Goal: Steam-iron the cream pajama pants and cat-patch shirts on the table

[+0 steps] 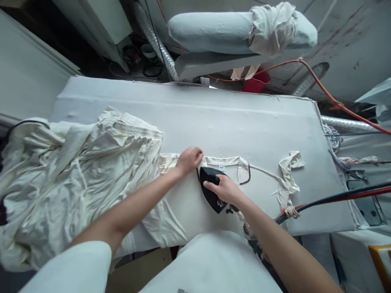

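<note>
A cream garment (183, 199) with a dark-edged collar (244, 173) lies spread on the padded ironing table (275, 122). My right hand (227, 189) is wrapped around the handle of a black iron (210, 197), which rests on the garment just below the neckline. Its tip points away from me, near the left side of the collar. My left hand (189, 160) is closed at the collar's left corner, fingers pinched together and seemingly gripping the collar edge. A small white label (221, 168) shows inside the neck.
Crumpled cream garments (76, 162) are heaped at the left of the table. A padded sleeve arm (210, 30) with cloth bunched on it stands behind. Red and blue hoses (342, 197) reach in from the right, and an orange cable (324, 87) hangs above. A red bucket (256, 81) sits behind.
</note>
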{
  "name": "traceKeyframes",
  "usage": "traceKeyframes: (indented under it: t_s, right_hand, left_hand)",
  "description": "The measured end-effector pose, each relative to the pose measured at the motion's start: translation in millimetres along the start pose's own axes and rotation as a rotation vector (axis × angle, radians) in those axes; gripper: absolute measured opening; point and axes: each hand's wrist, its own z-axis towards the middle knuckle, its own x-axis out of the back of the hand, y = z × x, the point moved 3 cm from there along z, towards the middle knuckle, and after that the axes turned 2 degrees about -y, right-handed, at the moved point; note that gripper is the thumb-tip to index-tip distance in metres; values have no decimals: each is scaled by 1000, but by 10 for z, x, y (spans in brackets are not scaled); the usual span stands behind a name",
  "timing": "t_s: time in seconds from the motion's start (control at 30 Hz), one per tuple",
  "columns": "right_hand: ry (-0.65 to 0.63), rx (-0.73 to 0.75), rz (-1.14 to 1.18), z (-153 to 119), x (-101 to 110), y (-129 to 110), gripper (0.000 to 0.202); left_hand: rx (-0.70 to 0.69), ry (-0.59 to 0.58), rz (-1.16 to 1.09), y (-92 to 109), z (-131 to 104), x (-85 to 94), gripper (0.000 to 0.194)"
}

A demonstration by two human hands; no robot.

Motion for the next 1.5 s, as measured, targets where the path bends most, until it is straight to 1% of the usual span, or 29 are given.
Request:
traceKeyframes:
  t_s: [0.03, 0.07, 0.1, 0.17, 0.2, 0.27, 0.3, 0.37, 0.47, 0.57, 0.63, 0.7, 0.77, 0.8, 0.83, 0.87, 0.9, 0.93, 0.97, 1.0, 1.07, 1.13, 1.2, 1.27, 1.33, 1.37, 1.43, 1.5]
  right_hand:
    - [26, 22, -5, 92, 34, -65, 45]
    - [48, 35, -15, 188, 73, -132, 45]
    - [66, 32, -32, 284, 113, -197, 44]
    - [97, -14, -104, 457, 185, -299, 42]
    - [115, -43, -165, 528, 218, -336, 42]
    - [138, -74, -307, 631, 267, -393, 42]
    - [121, -64, -371, 665, 274, -421, 42]
    - [17, 6, -491, 702, 240, -498, 42]
    - [-208, 220, -730, 702, 46, -721, 41]
    - [-344, 434, -916, 722, -304, -1054, 43]
    - [-414, 527, -967, 761, -607, -1277, 45]
    - [-447, 596, -988, 787, -907, -1463, 45]
    - [-446, 626, -982, 768, -1126, -1582, 44]
    - [-448, 625, -969, 738, -1185, -1608, 44]
    - [-457, 612, -953, 698, -1203, -1609, 45]
    - [-473, 595, -934, 649, -1178, -1585, 47]
    - [-485, 576, -909, 596, -1110, -1539, 50]
    - [-484, 554, -878, 544, -1000, -1471, 52]
    - [-466, 527, -845, 495, -852, -1382, 53]
    - [-428, 491, -811, 453, -672, -1270, 54]
    - [-323, 376, -739, 397, -245, -984, 53]
    - [-218, 226, -659, 388, 213, -635, 49]
    - [-130, 66, -537, 429, 648, -265, 45]
    - [-40, -94, -365, 498, 1030, 87, 43]
    - [76, -235, -220, 560, 1353, 380, 44]
    - [134, -288, -182, 579, 1490, 493, 45]
    - [203, -356, -169, 573, 1696, 647, 51]
    - [195, -377, -161, 487, 1778, 712, 60]
  left_hand:
    - [122, 60, 20, -69, -240, 8, 27]
    - [212, 83, 59, -141, -494, 23, 30]
    - [271, 74, 110, -216, -747, 48, 33]
    - [351, -3, 202, -394, -1207, 140, 34]
    - [405, -48, 222, -500, -1402, 210, 35]
    - [533, -139, 183, -714, -1701, 372, 38]
    - [591, -182, 128, -806, -1803, 449, 41]
    - [673, -240, -5, -932, -1919, 572, 46]
    - [703, -263, -161, -988, -1954, 644, 49]
    - [696, -261, -247, -984, -1959, 619, 49]
    - [721, -266, -249, -992, -1988, 593, 48]
    - [784, -255, -197, -1006, -2027, 591, 46]
    - [867, -177, -144, -1003, -2037, 624, 44]
    - [901, -102, -136, -990, -2013, 649, 43]
    - [920, -9, -148, -969, -1960, 673, 43]
    - [918, 90, -179, -940, -1870, 686, 43]
    - [891, 181, -224, -899, -1742, 681, 42]
    - [844, 248, -280, -845, -1575, 649, 42]
    - [778, 278, -338, -770, -1375, 589, 41]
    - [699, 271, -385, -670, -1152, 502, 40]
    - [548, 192, -381, -409, -703, 285, 34]
    - [475, 112, -243, -140, -333, 79, 29]
    - [454, 55, -77, 54, -80, -64, 26]
    - [436, 2, 9, 143, 65, -137, 25]
    - [427, -36, 39, 142, 136, -151, 27]
    - [437, -45, 51, 123, 157, -143, 29]
    - [453, -58, 77, 86, 190, -120, 32]
    - [449, -71, 96, 82, 219, -109, 33]
